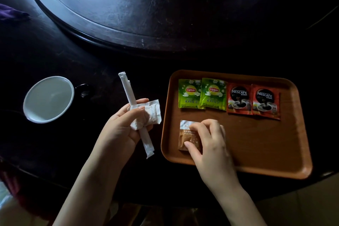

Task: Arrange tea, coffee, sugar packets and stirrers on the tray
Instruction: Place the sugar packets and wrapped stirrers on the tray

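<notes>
An orange-brown tray (266, 145) lies on the dark table. Along its far side sit two green Lipton tea packets (201, 93) and two red Nescafe coffee packets (253, 100) in a row. My right hand (209, 141) rests on the tray's near left part, fingers pinching a brown sugar packet (189, 138) that lies flat there. Left of the tray, my left hand (124, 124) is shut on paper-wrapped stirrers (128, 91) and a white sugar packet (149, 115), held above the table.
A white cup (48, 99) with a dark handle stands on the table at the left. A large dark turntable (128, 14) fills the far side. The table's near edge runs just below the tray. A purple cloth (11, 13) lies at the far left.
</notes>
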